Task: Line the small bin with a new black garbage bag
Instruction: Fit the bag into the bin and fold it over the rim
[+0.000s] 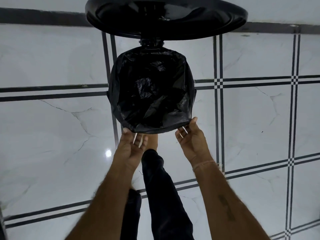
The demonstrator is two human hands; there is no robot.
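Note:
I look straight down into the small bin (194,94), which stands on the floor. A black garbage bag (150,90) lines its inside, crumpled at the bottom, and its edge is folded over the rim (155,129). The round black lid (166,16) stands open behind it on its hinge (151,42). My left hand (131,146) is at the near left of the rim, fingers spread, thumb touching the bag's edge. My right hand (190,137) is at the near right of the rim, fingers apart, index fingertip against the folded edge. Neither hand closes around the bag.
A bare foot (152,141) reaches under the bin's near side, with a leg in dark trousers (162,187) between my forearms. The floor (60,127) is glossy white marble tile with black double lines. A dark edge (2,220) shows at the lower left.

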